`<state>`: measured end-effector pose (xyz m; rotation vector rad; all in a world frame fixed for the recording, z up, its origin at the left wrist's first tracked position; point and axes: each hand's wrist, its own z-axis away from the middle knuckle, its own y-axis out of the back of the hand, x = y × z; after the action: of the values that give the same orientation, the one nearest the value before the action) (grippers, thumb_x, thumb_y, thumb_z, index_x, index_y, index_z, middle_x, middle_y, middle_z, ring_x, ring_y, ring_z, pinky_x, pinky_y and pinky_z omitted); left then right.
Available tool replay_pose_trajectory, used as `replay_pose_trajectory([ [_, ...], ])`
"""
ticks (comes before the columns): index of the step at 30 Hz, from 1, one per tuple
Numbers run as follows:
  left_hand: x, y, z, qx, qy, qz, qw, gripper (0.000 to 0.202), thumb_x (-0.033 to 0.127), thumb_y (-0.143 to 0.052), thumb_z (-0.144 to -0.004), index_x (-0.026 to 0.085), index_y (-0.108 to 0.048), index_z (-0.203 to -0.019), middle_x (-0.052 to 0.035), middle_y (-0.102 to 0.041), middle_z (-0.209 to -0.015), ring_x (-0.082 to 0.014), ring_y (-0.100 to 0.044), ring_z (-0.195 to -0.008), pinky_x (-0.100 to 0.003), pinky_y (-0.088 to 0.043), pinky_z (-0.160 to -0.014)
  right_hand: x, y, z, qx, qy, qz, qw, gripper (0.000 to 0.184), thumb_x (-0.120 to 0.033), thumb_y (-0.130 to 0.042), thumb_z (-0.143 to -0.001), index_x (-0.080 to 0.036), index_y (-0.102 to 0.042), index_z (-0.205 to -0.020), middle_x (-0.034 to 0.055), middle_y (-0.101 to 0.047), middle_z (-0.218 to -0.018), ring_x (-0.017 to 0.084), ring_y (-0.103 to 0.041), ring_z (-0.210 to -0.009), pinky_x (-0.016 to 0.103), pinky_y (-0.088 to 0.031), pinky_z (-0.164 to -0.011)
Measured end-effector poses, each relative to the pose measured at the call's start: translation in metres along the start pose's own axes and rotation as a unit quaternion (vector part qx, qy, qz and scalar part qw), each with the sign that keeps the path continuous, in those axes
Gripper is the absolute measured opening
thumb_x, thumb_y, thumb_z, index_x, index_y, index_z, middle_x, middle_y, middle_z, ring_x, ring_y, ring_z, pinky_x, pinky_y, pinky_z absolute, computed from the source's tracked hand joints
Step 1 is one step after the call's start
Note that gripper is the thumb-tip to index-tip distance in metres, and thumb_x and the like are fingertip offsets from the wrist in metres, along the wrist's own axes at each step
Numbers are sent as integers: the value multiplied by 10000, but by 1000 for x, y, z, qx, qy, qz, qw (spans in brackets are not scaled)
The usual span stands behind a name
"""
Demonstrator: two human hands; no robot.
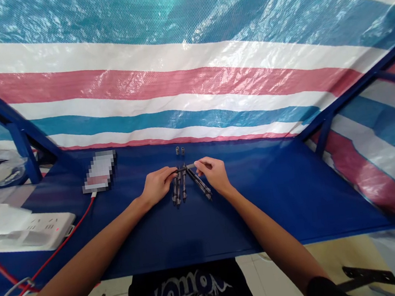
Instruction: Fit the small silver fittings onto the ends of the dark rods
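Pinch grip on both sides: my left hand (pixel 157 186) and right hand (pixel 215 173) each close finger and thumb on one slim dark rod (pixel 184 168), held roughly level at centre frame, above the blue tabletop (pixel 280 195).

Logged left to right: a white power strip (pixel 27 233) at lower left; a red cable (pixel 68 242) running from a pixelated phone (pixel 100 170) down past the strip; then, under my hands, loose dark rods (pixel 184 186), which I count as four, though they overlap and the count is uncertain. Two short dark cylinders (pixel 179 151) stand just beyond the hands, at upper centre of the tabletop.

Count: one rod held, about four lying, two cylinders.

Step in hand, as I judge it: both hands working that single rod at its ends. The next move calls for steady pinches on both sides, clear of the rods below.
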<state>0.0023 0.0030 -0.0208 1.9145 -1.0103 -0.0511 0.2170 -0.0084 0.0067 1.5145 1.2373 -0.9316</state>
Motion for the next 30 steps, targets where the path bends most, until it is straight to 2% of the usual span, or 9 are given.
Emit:
replay_pose_trajectory([
  [5, 0, 1, 0, 2, -13, -9, 1000, 277, 322, -436, -955, 185, -668, -1022, -28, -684, -811, -128, -631, -710, -219, -454, -629, -1, 1, 2, -7, 27, 41, 999, 308, -425, -566, -839, -174, -616, -667, -10, -562, -537, 123, -540, -499, 252, -462, -552],
  [9, 1, 2, 0, 6, -13, -8, 1000, 275, 316, -439, -955, 183, -673, -1011, -25, -675, -784, -123, -622, -690, -215, -449, -620, -1, 1, 3, -16, 33, 36, 999, 286, -412, -575, -838, -176, -623, -685, -9, -570, -549, 124, -545, -507, 254, -457, -560],
  [18, 1, 1, 2, 10, -14, 3, 1000, 282, 319, -436, -953, 183, -673, -1020, -32, -672, -775, -130, -620, -682, -220, -461, -615, -4, -4, 5, -35, -7, 7, 999, 319, -447, -579, -824, -184, -580, -644, 0, -575, -552, 128, -542, -477, 258, -450, -516],
  [30, 3, 4, 0, 34, -21, 11, 999, 277, 314, -446, -947, 165, -674, -995, -42, -676, -788, -134, -619, -690, -228, -454, -626, -11, -1, 2, -49, -7, -15, 999, 336, -437, -550, -836, -177, -577, -626, 2, -577, -557, 125, -545, -493, 258, -452, -539],
])
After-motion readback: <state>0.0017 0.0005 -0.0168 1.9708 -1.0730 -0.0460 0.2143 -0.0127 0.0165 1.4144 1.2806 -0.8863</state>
